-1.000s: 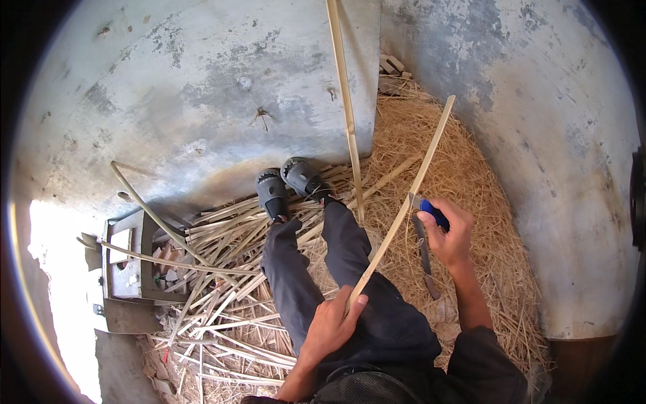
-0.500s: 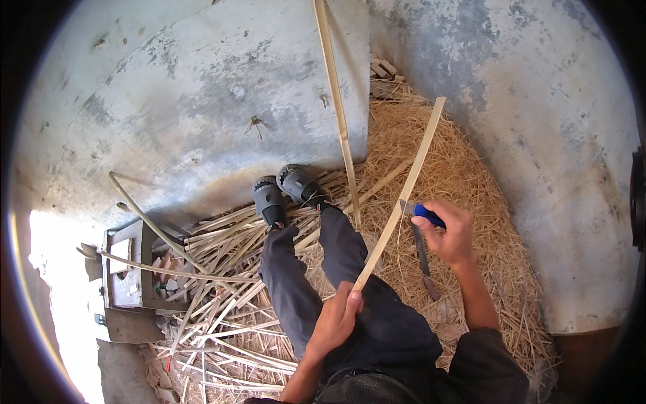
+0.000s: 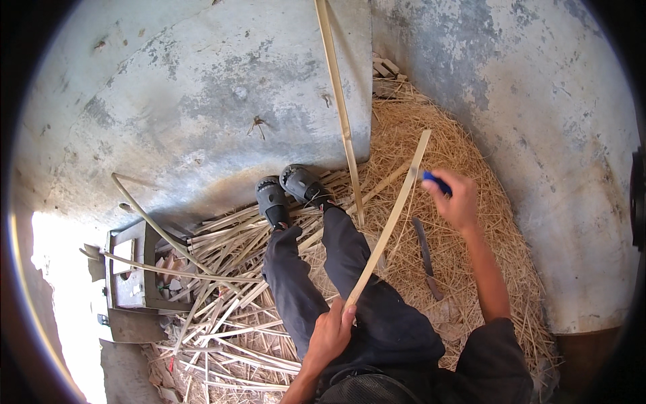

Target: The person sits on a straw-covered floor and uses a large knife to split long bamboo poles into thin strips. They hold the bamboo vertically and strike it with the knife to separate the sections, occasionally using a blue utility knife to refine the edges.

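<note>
A long, flat, pale bamboo strip slants up and away from my lap. My left hand is closed round its near end, above my thigh. To the strip's right, close to its far end, my right hand grips a knife with a blue handle. The blade is blurred and seems to lie at the strip's edge; whether it touches, I cannot tell. On the straw below my right hand rests a second, long-bladed knife with a brownish handle.
Cut strips lie heaped left of my shoes. A straw-like pile of shavings spreads at right. One long strip leans on the grey wall. An open wooden box stands at left, a curved strip beside it.
The right hand and blue-handled knife have moved up toward the strip's far end. That end has come lower and nearer, and the left hand has drawn back slightly.
</note>
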A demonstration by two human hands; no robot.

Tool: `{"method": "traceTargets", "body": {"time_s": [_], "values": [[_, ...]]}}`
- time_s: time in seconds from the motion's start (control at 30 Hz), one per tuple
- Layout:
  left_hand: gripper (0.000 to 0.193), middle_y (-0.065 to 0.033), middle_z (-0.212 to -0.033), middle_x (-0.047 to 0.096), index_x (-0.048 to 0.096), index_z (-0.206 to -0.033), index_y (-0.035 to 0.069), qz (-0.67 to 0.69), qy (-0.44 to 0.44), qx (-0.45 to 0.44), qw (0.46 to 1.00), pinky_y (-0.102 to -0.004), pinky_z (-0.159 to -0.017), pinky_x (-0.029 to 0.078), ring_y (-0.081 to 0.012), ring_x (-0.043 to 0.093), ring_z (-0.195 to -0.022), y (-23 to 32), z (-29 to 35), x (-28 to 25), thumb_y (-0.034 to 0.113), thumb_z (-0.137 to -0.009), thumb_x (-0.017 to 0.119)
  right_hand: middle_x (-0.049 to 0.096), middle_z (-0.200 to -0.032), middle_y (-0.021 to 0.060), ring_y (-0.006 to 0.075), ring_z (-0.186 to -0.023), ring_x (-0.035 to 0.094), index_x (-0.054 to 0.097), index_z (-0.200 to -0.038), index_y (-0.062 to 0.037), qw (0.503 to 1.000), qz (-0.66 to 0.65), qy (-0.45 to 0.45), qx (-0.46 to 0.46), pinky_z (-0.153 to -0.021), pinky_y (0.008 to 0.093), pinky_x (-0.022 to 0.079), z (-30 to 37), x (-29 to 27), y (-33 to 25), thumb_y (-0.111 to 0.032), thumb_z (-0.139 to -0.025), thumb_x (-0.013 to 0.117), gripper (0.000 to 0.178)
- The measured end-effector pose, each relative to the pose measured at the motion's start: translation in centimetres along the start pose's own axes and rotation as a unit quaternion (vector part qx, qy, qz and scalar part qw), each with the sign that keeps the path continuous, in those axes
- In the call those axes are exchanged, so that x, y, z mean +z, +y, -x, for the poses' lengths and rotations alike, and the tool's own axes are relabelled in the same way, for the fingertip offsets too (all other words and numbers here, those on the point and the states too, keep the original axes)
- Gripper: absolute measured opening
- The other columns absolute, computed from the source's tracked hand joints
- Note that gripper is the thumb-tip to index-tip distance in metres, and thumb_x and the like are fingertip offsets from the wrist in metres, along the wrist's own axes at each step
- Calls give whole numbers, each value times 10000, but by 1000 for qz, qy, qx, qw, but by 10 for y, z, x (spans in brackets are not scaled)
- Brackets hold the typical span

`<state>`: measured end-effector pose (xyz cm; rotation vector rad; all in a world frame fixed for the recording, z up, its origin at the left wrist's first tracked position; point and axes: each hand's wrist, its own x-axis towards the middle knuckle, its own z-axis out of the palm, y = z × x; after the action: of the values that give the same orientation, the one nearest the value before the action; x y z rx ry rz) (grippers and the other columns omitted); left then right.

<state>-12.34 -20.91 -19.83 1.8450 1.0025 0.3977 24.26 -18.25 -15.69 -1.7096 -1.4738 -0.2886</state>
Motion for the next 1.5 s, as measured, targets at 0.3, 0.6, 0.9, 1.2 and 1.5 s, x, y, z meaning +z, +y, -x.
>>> {"method": "traceTargets", "body": {"time_s": [0.3, 0.6, 0.9, 1.2, 1.5], "values": [[315, -255, -677, 543, 473, -932, 10, -5, -3, -15, 1000, -558, -607, 396, -518, 563, -711, -16, 1, -6, 281, -1088, 440, 684, -694, 38, 168, -537, 607, 759, -965, -87, 993, 92, -48, 52, -500, 315, 465, -22, 4, 39, -528, -951, 649, 454], [313, -259, -671, 554, 487, -919, 20, -17, 2, 7, 1000, -551, -601, 409, -522, 564, -706, -11, 2, -10, 278, -1088, 434, 635, -655, 67, 176, -532, 558, 759, -1044, -39, 992, 17, -31, 120, -502, 335, 421, -27, 8, 48, -481, -984, 624, 466], [395, -223, -666, 581, 520, -920, -6, 20, -12, -69, 997, -506, -623, 458, -465, 613, -691, -36, 15, -26, 323, -1100, 399, 721, -886, 169, 308, -802, 681, 747, -1084, -39, 894, 218, -273, 280, -751, 472, 518, -11, -29, 154, -483, -997, 581, 482], [483, -98, -627, 447, 512, -893, -15, 109, 8, -7, 994, -366, -556, 407, -214, 444, -539, -10, -16, -37, 370, -1120, 330, 697, -944, 157, 336, -859, 664, 715, -1127, -60, 850, 179, -357, 343, -784, 470, 515, 70, 31, 186, -436, -1012, 576, 418], [514, 1, -682, 453, 551, -972, -15, 284, -87, -75, 952, -249, -524, 368, -79, 411, -586, 0, -16, -35, 402, -1127, 294, 689, -940, 196, 359, -860, 665, 639, -1208, -21, 858, 202, -230, 412, -780, 498, 516, 225, 97, 237, -387, -1048, 488, 427]]}}
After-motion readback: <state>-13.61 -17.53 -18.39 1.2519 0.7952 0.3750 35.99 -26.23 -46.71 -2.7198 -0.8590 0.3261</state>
